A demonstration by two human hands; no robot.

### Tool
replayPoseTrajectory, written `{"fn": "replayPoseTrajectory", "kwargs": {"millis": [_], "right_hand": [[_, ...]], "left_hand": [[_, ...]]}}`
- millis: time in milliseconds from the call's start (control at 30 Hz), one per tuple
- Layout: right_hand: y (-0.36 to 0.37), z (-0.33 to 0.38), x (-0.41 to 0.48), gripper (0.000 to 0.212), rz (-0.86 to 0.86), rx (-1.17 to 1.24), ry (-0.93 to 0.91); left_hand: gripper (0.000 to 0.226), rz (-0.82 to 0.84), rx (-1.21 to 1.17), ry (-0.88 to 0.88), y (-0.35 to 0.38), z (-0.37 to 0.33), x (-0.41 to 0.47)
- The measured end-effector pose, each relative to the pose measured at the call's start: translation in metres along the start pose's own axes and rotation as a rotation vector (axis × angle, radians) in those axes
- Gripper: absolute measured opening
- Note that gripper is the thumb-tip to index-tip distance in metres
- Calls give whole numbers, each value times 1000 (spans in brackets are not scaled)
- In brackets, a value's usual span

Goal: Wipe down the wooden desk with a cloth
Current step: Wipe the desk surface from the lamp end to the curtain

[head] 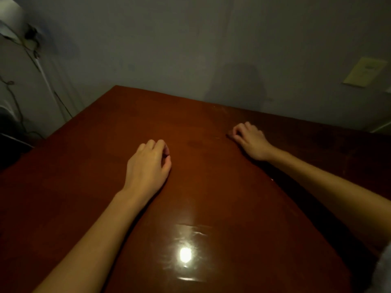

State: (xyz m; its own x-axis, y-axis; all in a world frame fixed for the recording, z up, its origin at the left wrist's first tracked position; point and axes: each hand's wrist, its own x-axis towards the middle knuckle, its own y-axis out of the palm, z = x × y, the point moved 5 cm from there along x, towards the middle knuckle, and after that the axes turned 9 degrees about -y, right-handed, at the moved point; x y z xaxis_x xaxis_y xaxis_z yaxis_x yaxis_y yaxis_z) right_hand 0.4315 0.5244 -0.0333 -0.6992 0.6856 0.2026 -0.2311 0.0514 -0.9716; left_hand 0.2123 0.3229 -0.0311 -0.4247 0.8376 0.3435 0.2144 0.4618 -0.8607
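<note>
The reddish-brown wooden desk (88, 187) fills the lower part of the head view, glossy, with a bright lamp reflection near its front. My left hand (148, 166) rests on the middle of the desk, palm down, fingers loosely curled and holding nothing. Farther back and to the right, my right hand (251, 140) rests with bent fingers whose tips touch the wood, and nothing shows in it. No cloth is visible on the desk or in either hand.
A grey wall stands right behind the desk's far edge, with a yellow paper note (364, 71) on it at the right. Cables (42, 68) hang down the wall at the left, above a dark object (8, 134). Pale fabric (384, 271) shows at the bottom right edge.
</note>
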Motion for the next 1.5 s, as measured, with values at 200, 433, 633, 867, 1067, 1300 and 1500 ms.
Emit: {"fn": "replayPoseTrajectory", "kwargs": {"millis": [200,433,633,867,1067,1300,1500], "right_hand": [[16,16,77,28,-8,25,93],[16,45,39,25,59,88,-249],[9,-55,101,33,-63,-33,350],[34,16,169,36,-45,41,221],[25,17,92,32,21,69,-181],[14,-67,123,31,-70,-27,321],[38,48,144,29,16,74,-61]], "left_hand": [[10,13,-12,-1,0,-1,0],[9,2,-16,4,1,1,-1],[8,0,-7,2,1,-1,0],[7,4,-18,8,0,0,0],[7,1,-26,10,2,2,-1],[6,6,-22,4,1,0,0],[6,24,-19,8,0,0,-1]]}}
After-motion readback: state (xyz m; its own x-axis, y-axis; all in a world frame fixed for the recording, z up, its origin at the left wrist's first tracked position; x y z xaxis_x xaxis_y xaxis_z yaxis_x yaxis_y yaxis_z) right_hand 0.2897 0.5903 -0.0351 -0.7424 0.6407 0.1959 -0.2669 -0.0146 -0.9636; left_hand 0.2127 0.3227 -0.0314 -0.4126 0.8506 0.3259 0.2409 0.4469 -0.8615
